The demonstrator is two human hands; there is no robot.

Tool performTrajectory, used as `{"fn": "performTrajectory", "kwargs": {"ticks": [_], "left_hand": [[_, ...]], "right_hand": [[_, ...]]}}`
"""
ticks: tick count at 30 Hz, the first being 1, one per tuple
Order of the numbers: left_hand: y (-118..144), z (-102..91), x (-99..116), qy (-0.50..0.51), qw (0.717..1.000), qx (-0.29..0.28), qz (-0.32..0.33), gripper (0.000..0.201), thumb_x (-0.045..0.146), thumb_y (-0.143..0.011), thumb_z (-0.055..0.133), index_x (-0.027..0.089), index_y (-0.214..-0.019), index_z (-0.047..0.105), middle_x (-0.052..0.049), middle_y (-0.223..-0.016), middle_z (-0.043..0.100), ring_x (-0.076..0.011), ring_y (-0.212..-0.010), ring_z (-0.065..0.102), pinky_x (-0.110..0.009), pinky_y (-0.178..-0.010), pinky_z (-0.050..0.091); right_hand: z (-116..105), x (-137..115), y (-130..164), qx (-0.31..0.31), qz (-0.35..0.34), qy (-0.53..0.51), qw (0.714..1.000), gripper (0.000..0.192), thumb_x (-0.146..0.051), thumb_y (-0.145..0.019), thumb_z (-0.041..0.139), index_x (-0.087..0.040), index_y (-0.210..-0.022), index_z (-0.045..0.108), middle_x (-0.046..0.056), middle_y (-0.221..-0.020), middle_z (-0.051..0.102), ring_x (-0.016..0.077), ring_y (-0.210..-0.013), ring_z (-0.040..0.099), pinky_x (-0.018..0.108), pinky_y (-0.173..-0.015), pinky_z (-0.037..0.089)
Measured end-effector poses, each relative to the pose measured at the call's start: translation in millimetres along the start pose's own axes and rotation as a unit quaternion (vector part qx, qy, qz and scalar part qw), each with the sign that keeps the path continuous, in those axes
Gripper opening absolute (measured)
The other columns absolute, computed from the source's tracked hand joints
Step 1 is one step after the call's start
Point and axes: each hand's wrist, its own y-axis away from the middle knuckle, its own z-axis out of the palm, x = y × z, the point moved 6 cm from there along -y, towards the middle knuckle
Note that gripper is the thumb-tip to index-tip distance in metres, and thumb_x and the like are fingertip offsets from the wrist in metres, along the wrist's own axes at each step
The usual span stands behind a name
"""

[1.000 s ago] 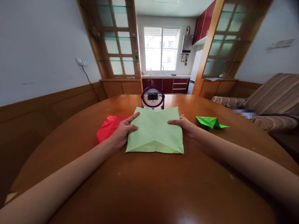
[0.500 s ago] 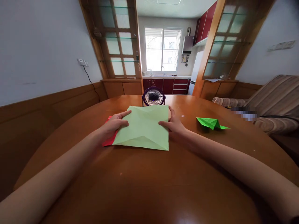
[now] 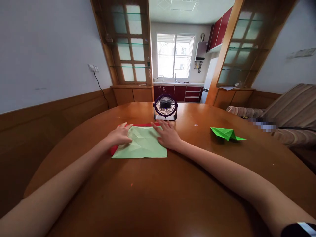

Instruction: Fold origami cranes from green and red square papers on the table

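Observation:
A pale green sheet of paper (image 3: 142, 149) with crossing crease lines lies on the table, partly over a red sheet of paper (image 3: 141, 124). Red shows along its far edge and at its left side. My left hand (image 3: 120, 135) rests at the left edge of the green sheet with fingers apart. Across from it, my right hand (image 3: 168, 134) lies on the sheet's right side, fingers spread and palm down. Neither hand grips the paper.
A small purple fan (image 3: 165, 106) stands just beyond the papers. Off to the right lies a bright green folded paper shape (image 3: 225, 133). All of it is on a rounded wooden table (image 3: 158, 197). A striped armchair (image 3: 293, 108) stands at the far right.
The pale green sheet has come down from my two hands' hold onto the table, over the red paper. My fingers have opened and now lie on it. The view has shifted slightly.

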Motion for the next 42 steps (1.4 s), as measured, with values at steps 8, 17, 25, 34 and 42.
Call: {"fn": "performTrajectory", "kwargs": {"ticks": [8,17,25,34,42], "left_hand": [[18.5,66.4,24.2,-0.079,0.987,-0.082,0.114,0.047,0.026,-0.071,0.06,0.02,-0.117,0.066,-0.012,-0.147,0.042,-0.0326,-0.139,0.033,-0.044,-0.115,0.013],[13.7,76.2,6.7,-0.177,0.97,-0.137,0.097,0.061,0.053,-0.09,0.045,0.024,-0.143,0.042,-0.011,-0.154,0.027,-0.0291,-0.146,0.017,-0.052,-0.115,0.001],[6.1,75.1,0.5,-0.36,0.921,-0.147,0.025,0.069,0.063,-0.093,0.019,0.029,-0.152,0.016,-0.003,-0.159,0.01,-0.0311,-0.147,0.005,-0.058,-0.113,0.006],[-1.8,64.9,-4.9,-0.373,0.921,-0.107,-0.033,0.068,0.064,-0.091,0.023,0.031,-0.151,0.022,-0.007,-0.159,0.014,-0.0348,-0.146,0.011,-0.063,-0.111,0.007],[-6.6,57.5,-15.1,-0.368,0.925,-0.069,-0.068,0.072,0.068,-0.089,0.022,0.032,-0.15,0.023,-0.007,-0.159,0.014,-0.0419,-0.144,0.011,-0.073,-0.105,0.008]], "right_hand": [[34.8,6.1,3.3,-0.177,-0.009,-0.054,0.983,0.06,-0.038,-0.1,0.027,-0.004,-0.149,0.027,0.021,-0.154,0.026,0.0317,-0.144,0.022,0.046,-0.116,0.017],[16.7,5.8,9.3,-0.142,-0.025,-0.085,0.986,0.07,-0.065,-0.091,0.037,-0.017,-0.141,0.044,0.018,-0.142,0.046,0.035,-0.132,0.039,0.052,-0.109,0.025],[35.3,18.1,10.5,-0.181,0.083,-0.12,0.973,0.096,-0.08,-0.084,0.026,-0.012,-0.152,0.02,0.019,-0.158,0.009,0.0358,-0.146,0.003,0.047,-0.117,0.005],[32.9,18.2,11.3,-0.173,0.093,-0.132,0.972,0.109,-0.084,-0.078,0.027,-0.005,-0.152,0.012,0.023,-0.157,0.01,0.0364,-0.146,0.003,0.046,-0.118,0.007],[29.5,13.6,14.4,-0.193,0.099,-0.133,0.967,0.105,-0.082,-0.08,0.03,-0.006,-0.151,0.018,0.02,-0.158,0.01,0.0375,-0.146,0.002,0.048,-0.118,0.005]]}}
